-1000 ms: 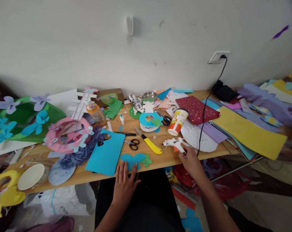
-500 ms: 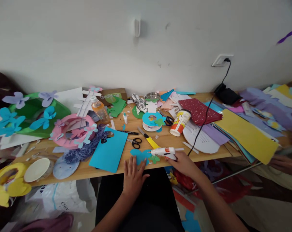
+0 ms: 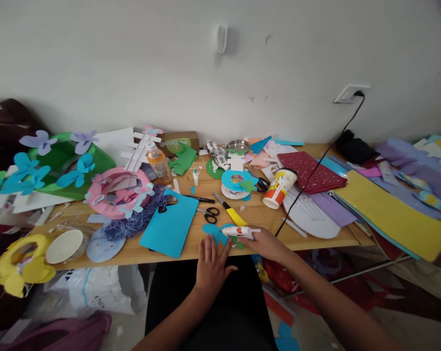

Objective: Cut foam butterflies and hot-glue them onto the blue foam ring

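My right hand (image 3: pixel 262 242) is closed round a white glue gun (image 3: pixel 237 231), its nozzle pointing left over a blue paper cutout (image 3: pixel 217 233) at the table's front edge. My left hand (image 3: pixel 211 258) lies with fingers spread, fingertips on the lower edge of that cutout. A small green paper cutout (image 3: pixel 239 245) shows partly beneath the glue gun. Behind the hands lie black-handled scissors (image 3: pixel 210 214), a yellow cutter (image 3: pixel 235 216) and a black marker (image 3: pixel 200 199). A blue sheet (image 3: pixel 171 225) with a notch cut out lies to the left.
A yellow and orange cup (image 3: pixel 279 189) lies tilted at right, near a black cable (image 3: pixel 304 187). Yellow sheets (image 3: pixel 395 209) overhang the right front edge. At left are a pink paper ring (image 3: pixel 106 204), a white bowl (image 3: pixel 67 247) and an orange bottle (image 3: pixel 159 165).
The glue gun has moved left over the blue cutout, along with my right hand. The view has shifted slightly, and the hand at the far right edge is no longer visible.
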The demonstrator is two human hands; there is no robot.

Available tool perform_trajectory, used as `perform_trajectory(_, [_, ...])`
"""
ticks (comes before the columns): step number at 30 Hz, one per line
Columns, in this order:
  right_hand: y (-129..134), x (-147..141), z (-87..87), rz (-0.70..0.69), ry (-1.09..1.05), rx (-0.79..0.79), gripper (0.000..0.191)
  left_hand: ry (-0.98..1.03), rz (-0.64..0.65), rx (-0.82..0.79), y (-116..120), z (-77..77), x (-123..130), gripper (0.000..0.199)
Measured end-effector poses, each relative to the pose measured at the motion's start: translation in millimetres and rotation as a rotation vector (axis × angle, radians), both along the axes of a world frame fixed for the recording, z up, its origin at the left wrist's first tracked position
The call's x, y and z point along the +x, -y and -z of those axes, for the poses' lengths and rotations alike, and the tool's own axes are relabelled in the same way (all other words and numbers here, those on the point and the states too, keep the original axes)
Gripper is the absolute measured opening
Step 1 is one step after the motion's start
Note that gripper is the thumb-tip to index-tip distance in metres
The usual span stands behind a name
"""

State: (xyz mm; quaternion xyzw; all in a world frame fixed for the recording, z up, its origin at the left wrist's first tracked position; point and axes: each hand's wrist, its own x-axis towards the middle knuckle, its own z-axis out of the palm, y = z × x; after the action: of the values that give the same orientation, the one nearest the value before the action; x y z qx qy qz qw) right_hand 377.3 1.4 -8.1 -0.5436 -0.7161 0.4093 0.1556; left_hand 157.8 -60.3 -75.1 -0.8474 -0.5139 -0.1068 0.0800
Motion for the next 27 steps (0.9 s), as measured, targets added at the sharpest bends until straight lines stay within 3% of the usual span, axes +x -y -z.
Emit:
perform_trajectory(6, [-1, -6, 2.5, -0.015, 0.079, 0.032, 0.042, -0.013, 0.019, 0.017, 2, 7.2, -4, 0.108])
perform_trajectory(12, [-2, -4, 1.8, -0.01, 0.127, 0.041, 0.042, 0.033, 0.052, 0.01, 3, 9.0, -8, 0.098])
perform_trajectory(27, [-8, -8, -7.7, -0.045, 0.228, 0.027, 0.043, 0.118, 0.046, -0.027, 4, 1.8, -13, 0.091])
